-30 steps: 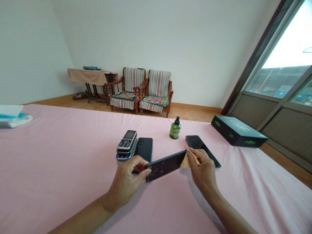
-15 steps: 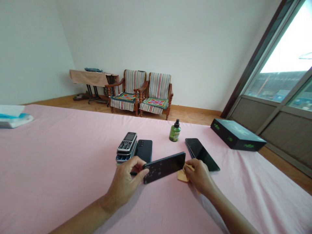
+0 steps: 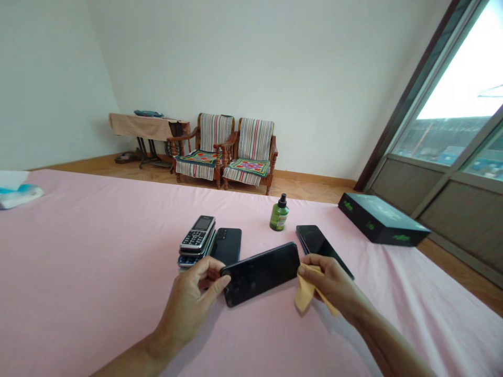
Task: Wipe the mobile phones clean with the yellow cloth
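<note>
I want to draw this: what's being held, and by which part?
The left grip holds a dark phone by its left end; the right grip pinches a yellow cloth by its bunched upper part.

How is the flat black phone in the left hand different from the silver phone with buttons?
The flat black smartphone is held slanted in the left hand; the silver keypad phone lies on top of a stack of phones. The smartphone shows one big dark screen; the keypad phone has a small screen above rows of buttons. Both are longer than wide.
</note>
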Available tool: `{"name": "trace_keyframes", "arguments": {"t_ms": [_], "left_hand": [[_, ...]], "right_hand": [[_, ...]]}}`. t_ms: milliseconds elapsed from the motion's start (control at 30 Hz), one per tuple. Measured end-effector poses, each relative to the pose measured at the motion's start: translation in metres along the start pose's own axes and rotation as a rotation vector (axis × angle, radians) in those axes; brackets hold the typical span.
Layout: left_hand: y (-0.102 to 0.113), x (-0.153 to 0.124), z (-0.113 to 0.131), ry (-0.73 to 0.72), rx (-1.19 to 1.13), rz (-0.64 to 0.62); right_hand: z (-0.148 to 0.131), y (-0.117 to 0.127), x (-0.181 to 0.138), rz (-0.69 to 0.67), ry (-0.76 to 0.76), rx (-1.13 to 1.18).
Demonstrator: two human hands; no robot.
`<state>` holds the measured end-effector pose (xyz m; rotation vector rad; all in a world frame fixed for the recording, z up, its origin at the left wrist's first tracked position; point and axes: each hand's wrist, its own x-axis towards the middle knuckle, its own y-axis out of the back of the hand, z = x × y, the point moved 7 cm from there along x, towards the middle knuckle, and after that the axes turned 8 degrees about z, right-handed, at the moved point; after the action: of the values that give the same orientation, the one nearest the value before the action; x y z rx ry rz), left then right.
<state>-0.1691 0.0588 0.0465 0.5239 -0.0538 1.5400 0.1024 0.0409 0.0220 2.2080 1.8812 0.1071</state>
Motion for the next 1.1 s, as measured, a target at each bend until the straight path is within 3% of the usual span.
{"name": "trace_keyframes", "arguments": {"t_ms": [200, 333, 400, 567, 733, 933, 1033, 1100], "left_hand": [[0.0, -0.002, -0.004, 0.189, -0.207, 0.038], [-0.005, -0.006, -0.007, 0.247, -0.257, 0.044], [-0.011, -0.009, -0.007, 0.275, -0.289, 0.015], [-0.022, -0.015, -0.007, 0.321, -0.338, -0.042], [-0.025, -0.014, -0.012, 0.38, -0.372, -0.063], [-0.025, -0.014, -0.009, 0.363, -0.373, -0.075], [-0.025, -0.014, -0.006, 0.287, -0.337, -0.067], [-0.023, -0.014, -0.004, 0.237, -0.319, -0.035]], "right_hand": [[-0.007, -0.006, 0.0, 0.031, -0.062, 0.496], [0.004, -0.02, 0.0, 0.132, -0.083, 0.638], [0.007, -0.035, -0.004, 0.117, -0.118, 0.662], [-0.001, -0.066, -0.021, -0.027, -0.123, 0.547], [-0.005, -0.068, -0.027, -0.078, -0.071, 0.416], [-0.01, -0.076, -0.032, -0.18, -0.067, 0.445], [-0.013, -0.07, -0.03, -0.129, -0.01, 0.362], [-0.02, -0.057, -0.027, -0.029, 0.136, 0.23]]}}
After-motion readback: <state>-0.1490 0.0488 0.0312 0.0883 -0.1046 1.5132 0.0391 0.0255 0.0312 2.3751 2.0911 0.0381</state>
